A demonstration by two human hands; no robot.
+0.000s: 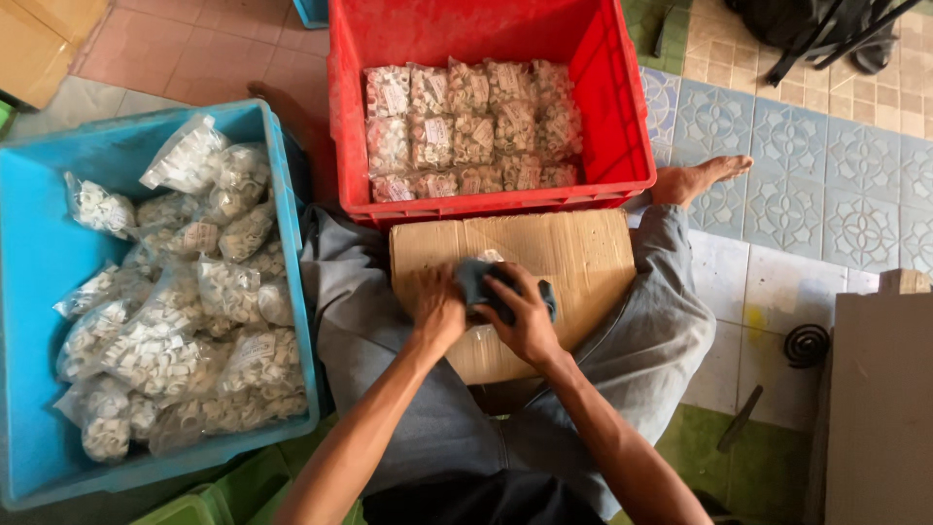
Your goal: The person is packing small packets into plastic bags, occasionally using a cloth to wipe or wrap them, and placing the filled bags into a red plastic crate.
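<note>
Two hands press a dark cloth on a cardboard sheet.

The right hand (525, 316) has its grip closed over the dark cloth (481, 282), and the left hand (437, 309) curls shut beside it, touching. Both arms reach forward. The cloth lies sideways across the cardboard sheet (564, 253). Beyond the sheet sits a red crate (603, 117); left of it, a blue crate (39, 253).

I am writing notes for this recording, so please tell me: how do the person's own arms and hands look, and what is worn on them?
Both arms are bare up to the bottom edge of the picture: no sleeves show. The left hand and the right hand carry no gloves, and no watch, ring or bracelet is visible. The forearms are slim, with nothing wrapped around the wrists.
</note>
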